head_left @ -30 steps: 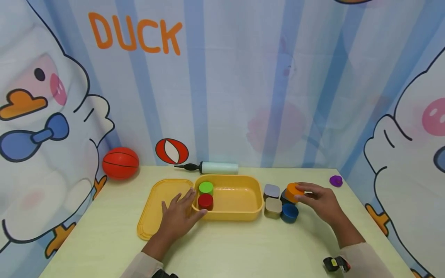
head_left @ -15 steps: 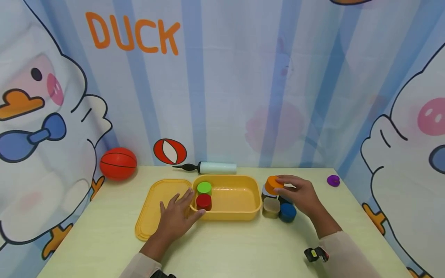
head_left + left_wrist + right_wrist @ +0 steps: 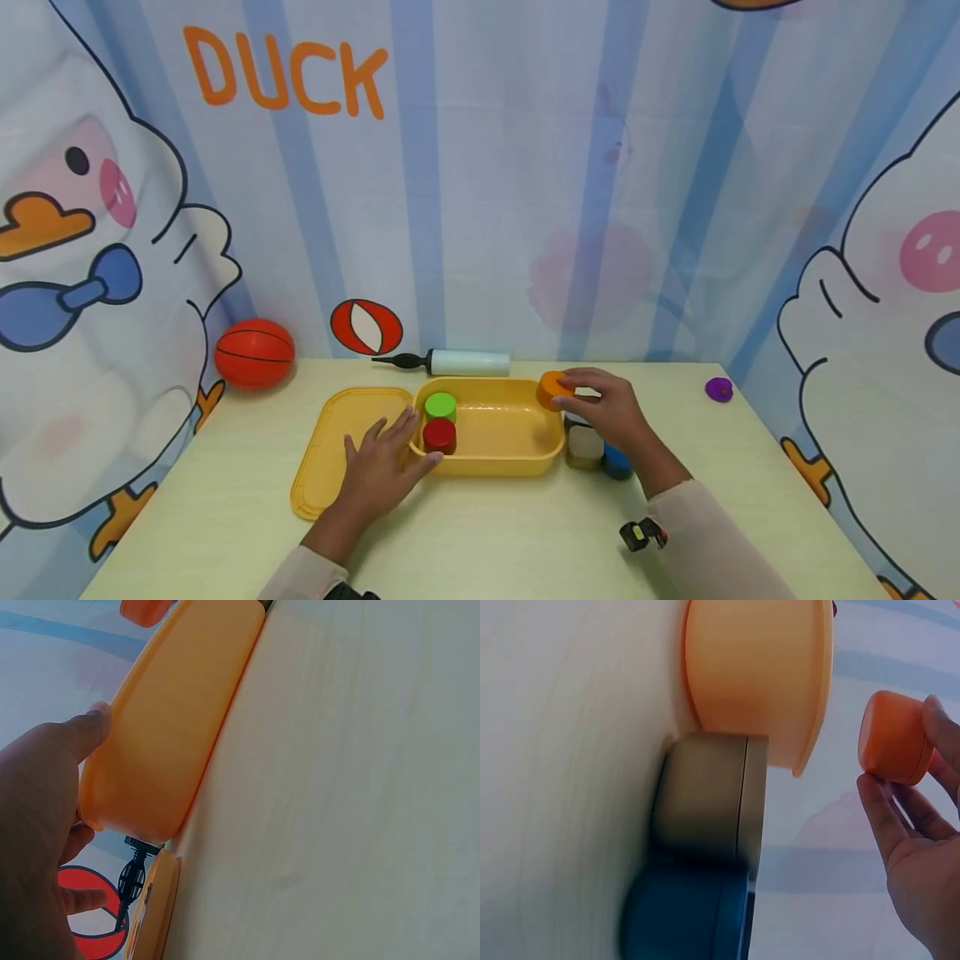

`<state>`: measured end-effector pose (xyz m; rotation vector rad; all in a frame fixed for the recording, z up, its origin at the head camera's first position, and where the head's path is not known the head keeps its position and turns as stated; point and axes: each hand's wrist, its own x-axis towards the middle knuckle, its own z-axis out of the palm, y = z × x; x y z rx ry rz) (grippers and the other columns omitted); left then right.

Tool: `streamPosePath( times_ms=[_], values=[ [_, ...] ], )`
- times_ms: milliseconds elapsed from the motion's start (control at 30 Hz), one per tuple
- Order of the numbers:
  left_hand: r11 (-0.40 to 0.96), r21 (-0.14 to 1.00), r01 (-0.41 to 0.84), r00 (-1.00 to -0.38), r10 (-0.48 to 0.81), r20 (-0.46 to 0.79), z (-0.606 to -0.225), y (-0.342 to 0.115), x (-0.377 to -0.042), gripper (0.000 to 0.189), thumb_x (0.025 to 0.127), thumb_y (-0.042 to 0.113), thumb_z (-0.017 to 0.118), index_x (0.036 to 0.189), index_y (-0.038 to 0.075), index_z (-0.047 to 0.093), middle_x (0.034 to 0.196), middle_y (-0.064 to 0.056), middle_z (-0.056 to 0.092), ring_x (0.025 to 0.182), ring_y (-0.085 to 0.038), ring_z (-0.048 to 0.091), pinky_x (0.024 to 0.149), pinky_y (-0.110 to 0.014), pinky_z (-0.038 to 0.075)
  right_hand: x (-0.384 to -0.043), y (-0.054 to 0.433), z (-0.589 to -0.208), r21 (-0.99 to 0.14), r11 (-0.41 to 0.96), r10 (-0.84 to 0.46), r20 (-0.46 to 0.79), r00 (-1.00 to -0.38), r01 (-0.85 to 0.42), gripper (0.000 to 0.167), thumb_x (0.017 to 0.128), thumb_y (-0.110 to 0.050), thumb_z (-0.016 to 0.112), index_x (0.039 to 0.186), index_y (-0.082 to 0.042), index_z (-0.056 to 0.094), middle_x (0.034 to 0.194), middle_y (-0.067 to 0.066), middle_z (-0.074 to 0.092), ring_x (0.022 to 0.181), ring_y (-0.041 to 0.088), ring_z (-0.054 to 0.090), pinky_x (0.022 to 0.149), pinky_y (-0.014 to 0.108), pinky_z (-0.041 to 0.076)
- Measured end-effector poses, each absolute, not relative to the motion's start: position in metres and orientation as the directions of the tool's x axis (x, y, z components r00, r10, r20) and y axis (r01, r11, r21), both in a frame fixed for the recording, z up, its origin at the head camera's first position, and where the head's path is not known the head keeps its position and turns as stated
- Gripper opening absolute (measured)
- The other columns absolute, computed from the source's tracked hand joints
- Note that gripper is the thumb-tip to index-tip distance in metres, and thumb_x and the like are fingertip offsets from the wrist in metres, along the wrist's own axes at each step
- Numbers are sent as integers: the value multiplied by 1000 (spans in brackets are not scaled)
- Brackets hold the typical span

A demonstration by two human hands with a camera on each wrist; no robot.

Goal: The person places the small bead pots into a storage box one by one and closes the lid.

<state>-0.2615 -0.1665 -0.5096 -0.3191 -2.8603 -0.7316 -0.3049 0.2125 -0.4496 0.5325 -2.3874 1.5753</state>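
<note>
My right hand (image 3: 609,408) pinches a small orange round tub (image 3: 553,390) between thumb and fingers, above the back right corner of a yellow rectangular box (image 3: 495,467). In the right wrist view the orange tub (image 3: 894,738) is up off the table, beyond the box's rim. My left hand (image 3: 381,468) rests at the box's left end with its fingers spread, the thumb at the front rim. A green round tub (image 3: 441,406) and a red round tub (image 3: 439,435) stand inside the box at its left end.
A beige squarish tub (image 3: 584,447) and a blue tub (image 3: 617,462) stand right of the box; others behind are mostly hidden by the right hand. The yellow lid (image 3: 330,450) lies left. A hand pump (image 3: 469,362), red ball (image 3: 255,354) and purple object (image 3: 719,390) are farther back.
My right hand has carried the orange tub leftward, from over the tubs at the right to over the box's back right corner. The left hand has stayed at the box.
</note>
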Motion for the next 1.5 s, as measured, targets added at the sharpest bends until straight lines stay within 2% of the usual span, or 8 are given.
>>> streamPosePath(
  times_ms=[200, 367, 667, 933, 1167, 1300, 1500],
  values=[
    [847, 469, 250, -962, 163, 219, -509, -165, -261, 88, 99, 75, 62, 167, 22, 46, 178, 4, 38, 162, -48, 37, 120, -94, 5, -308, 197, -449, -841, 349, -172, 375, -911, -413, 34, 98, -4, 81, 130, 7, 76, 143, 29, 68, 131, 49, 68, 97, 35, 66],
    [850, 468, 242, -966, 168, 194, -510, -163, -263, 90, 98, 78, 60, 168, 24, 44, 179, 6, 35, 164, -47, 35, 122, -92, 4, -310, 181, -449, -858, 370, -154, 322, -934, -356, 33, 97, -5, 82, 129, 5, 78, 144, 27, 69, 133, 46, 68, 99, 37, 66],
    [851, 469, 235, -968, 164, 187, -510, -166, -263, 91, 98, 78, 59, 169, 23, 43, 179, 5, 34, 165, -47, 33, 122, -92, 2, -318, 149, -450, -855, 416, -123, 284, -951, -309, 30, 94, -6, 86, 123, 1, 82, 138, 24, 75, 131, 44, 69, 111, 58, 59],
    [851, 469, 238, -967, 163, 195, -511, -166, -264, 89, 99, 75, 61, 169, 23, 43, 179, 5, 35, 164, -47, 34, 122, -92, 2, -326, 126, -456, -862, 444, -147, 198, -969, -244, 32, 95, -7, 84, 126, 0, 80, 139, 22, 74, 130, 44, 70, 102, 45, 65],
    [852, 468, 232, -969, 161, 188, -510, -166, -264, 88, 100, 73, 62, 169, 23, 42, 179, 4, 35, 164, -47, 34, 122, -91, 2, -335, 107, -463, -876, 447, -127, 140, -982, -182, 32, 93, -7, 86, 124, -3, 82, 135, 18, 76, 127, 39, 73, 101, 43, 66],
    [854, 468, 227, -970, 157, 185, -509, -165, -264, 86, 101, 70, 64, 169, 23, 43, 179, 4, 35, 164, -47, 34, 122, -91, 2, -339, 99, -466, -867, 468, -128, 126, -984, -172, 30, 92, -9, 88, 122, -5, 84, 130, 16, 78, 119, 34, 75, 100, 42, 66],
    [861, 457, 223, -971, 156, 180, -509, -165, -264, 87, 100, 74, 61, 169, 23, 43, 179, 4, 35, 164, -48, 35, 122, -92, 3, -343, 88, -470, -836, 521, -157, 104, -982, -172, 29, 91, -13, 91, 118, -6, 85, 127, 14, 80, 109, 27, 73, 100, 41, 64]
  ],
)
